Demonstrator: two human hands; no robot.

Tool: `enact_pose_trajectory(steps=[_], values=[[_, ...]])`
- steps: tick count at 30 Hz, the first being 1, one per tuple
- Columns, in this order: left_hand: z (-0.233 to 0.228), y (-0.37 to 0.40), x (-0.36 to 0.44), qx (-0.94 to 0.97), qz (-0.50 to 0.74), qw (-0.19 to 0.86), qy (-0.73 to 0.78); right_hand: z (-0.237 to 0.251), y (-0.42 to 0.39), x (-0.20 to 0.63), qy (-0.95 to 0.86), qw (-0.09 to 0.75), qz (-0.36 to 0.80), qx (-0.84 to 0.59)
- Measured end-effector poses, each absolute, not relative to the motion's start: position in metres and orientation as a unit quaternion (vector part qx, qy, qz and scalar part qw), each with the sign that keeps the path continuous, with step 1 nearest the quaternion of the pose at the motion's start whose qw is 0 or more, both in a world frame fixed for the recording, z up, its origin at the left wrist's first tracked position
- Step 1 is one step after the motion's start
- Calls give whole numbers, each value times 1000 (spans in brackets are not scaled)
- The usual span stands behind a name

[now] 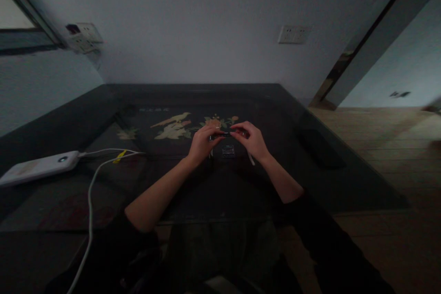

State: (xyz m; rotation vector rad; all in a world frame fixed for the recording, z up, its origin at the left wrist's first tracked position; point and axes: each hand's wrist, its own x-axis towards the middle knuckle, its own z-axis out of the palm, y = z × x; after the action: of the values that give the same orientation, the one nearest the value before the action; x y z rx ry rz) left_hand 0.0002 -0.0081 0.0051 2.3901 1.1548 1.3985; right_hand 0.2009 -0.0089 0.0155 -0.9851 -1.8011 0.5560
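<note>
Both hands meet over the middle of a dark, glossy table (193, 188). Between their fingertips is a small dark, thin piece (224, 134), too small and dim to name. My left hand (204, 141) pinches its left end, and my right hand (251, 138) has its fingers closed at the other end. Just below the fingers, a small clear object with a rectangular outline (228, 151) lies on the table. A thin white strip (251, 158) shows beneath my right hand; I cannot tell whether it is held.
A white power bank (41, 167) lies at the left, with a white cable (90, 202) running across the table to my lap side. A black phone-like slab (319, 147) lies at the right. Bird and flower pictures decorate the tabletop. The wall with a socket (293, 35) stands behind.
</note>
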Motion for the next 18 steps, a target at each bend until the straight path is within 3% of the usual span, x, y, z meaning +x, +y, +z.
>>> enact_pose_trajectory(steps=[6, 11, 14, 18], values=[[-1, -4, -2, 814, 438, 53, 379, 10, -10, 200, -806, 414, 113, -406], [1, -7, 0, 807, 444, 97, 377, 8, -11, 200, -823, 380, 64, -418], [3, -9, 3, 780, 461, 170, 388, 8, -12, 199, -829, 376, 52, -411], [2, -6, 8, 697, 486, 354, 390, 8, -13, 198, -813, 421, 64, -397]])
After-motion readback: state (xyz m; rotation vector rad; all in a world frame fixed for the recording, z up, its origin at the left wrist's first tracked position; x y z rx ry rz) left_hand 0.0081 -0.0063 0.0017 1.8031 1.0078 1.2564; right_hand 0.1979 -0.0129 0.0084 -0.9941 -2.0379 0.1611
